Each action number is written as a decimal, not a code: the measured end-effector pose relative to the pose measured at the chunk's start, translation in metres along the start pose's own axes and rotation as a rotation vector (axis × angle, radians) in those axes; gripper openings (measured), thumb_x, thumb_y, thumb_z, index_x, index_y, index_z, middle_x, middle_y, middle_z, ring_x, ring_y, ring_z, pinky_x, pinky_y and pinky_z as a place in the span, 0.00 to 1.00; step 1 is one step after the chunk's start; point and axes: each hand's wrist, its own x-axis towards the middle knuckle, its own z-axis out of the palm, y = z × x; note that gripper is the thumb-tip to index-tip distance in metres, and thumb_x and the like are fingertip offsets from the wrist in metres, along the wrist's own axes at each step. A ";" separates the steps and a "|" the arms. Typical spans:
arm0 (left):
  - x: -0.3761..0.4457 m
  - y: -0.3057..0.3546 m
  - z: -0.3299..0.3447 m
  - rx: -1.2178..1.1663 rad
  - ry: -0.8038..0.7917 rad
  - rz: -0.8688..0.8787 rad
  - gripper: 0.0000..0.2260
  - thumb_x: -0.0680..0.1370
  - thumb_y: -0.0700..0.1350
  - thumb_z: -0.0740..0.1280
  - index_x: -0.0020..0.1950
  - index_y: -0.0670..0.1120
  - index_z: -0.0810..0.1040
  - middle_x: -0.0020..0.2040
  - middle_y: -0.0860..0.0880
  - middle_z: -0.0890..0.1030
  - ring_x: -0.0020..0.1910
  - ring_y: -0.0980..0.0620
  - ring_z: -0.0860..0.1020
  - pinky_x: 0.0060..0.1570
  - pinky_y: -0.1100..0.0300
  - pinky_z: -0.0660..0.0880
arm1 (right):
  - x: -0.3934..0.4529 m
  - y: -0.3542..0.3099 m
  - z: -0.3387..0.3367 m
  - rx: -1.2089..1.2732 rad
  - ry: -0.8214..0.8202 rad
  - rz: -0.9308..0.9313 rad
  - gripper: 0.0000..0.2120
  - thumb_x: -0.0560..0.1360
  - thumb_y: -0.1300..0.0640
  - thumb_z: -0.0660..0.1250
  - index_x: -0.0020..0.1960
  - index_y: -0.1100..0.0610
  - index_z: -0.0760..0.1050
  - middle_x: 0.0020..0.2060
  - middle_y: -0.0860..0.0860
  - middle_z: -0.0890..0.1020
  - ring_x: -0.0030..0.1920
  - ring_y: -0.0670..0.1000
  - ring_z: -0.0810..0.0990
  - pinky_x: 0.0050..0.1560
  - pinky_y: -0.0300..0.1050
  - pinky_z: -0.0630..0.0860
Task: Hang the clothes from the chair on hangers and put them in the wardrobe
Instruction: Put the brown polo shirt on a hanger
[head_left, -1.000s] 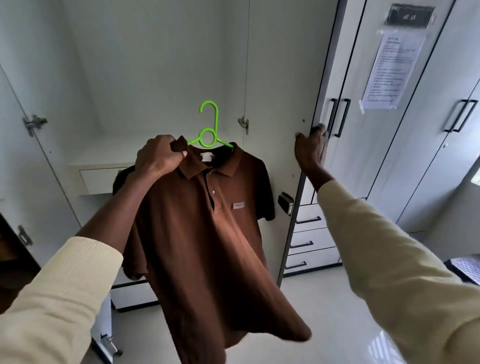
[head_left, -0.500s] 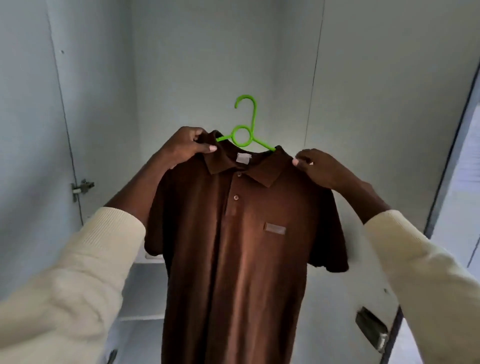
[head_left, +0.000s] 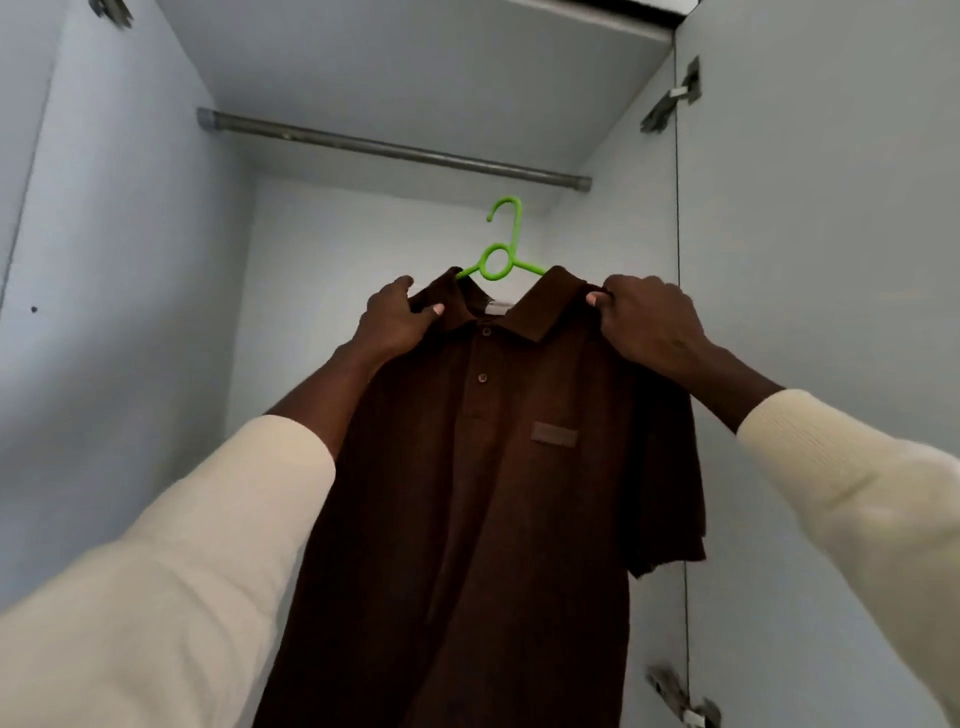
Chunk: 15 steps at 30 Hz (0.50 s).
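Both hands grip shirt (head_left: 498, 493) shoulders; hanger (head_left: 501, 244) below rail (head_left: 389, 148)

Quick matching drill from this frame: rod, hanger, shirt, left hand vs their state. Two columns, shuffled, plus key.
Column 1:
1. rod
2. hanger
3. shirt
4. left hand

Column 2:
A. brown, draped on the hanger
B. grips the shirt's shoulder beside the collar
C. bare, spans the wardrobe top
D. green, hook below the rod, not yet on it

Pairs: 1-C, 2-D, 3-A, 4-B
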 end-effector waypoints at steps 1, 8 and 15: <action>0.011 -0.002 0.003 0.024 0.010 0.009 0.31 0.78 0.55 0.67 0.76 0.42 0.63 0.74 0.41 0.68 0.73 0.42 0.66 0.69 0.50 0.65 | 0.015 0.000 -0.001 -0.013 0.010 0.005 0.15 0.82 0.49 0.57 0.47 0.59 0.72 0.44 0.61 0.80 0.44 0.64 0.78 0.41 0.49 0.67; 0.079 -0.007 0.038 0.218 0.031 0.177 0.30 0.78 0.54 0.67 0.75 0.42 0.63 0.73 0.41 0.67 0.72 0.41 0.65 0.66 0.45 0.65 | 0.111 0.004 0.016 -0.196 0.102 -0.007 0.11 0.81 0.54 0.58 0.54 0.59 0.74 0.51 0.61 0.80 0.51 0.64 0.78 0.46 0.51 0.68; 0.148 0.004 0.100 0.461 0.023 0.353 0.31 0.79 0.54 0.66 0.77 0.43 0.59 0.76 0.43 0.62 0.74 0.41 0.61 0.68 0.43 0.64 | 0.186 0.045 0.055 -0.344 0.200 0.109 0.13 0.79 0.60 0.58 0.58 0.63 0.77 0.56 0.63 0.80 0.57 0.65 0.78 0.52 0.52 0.72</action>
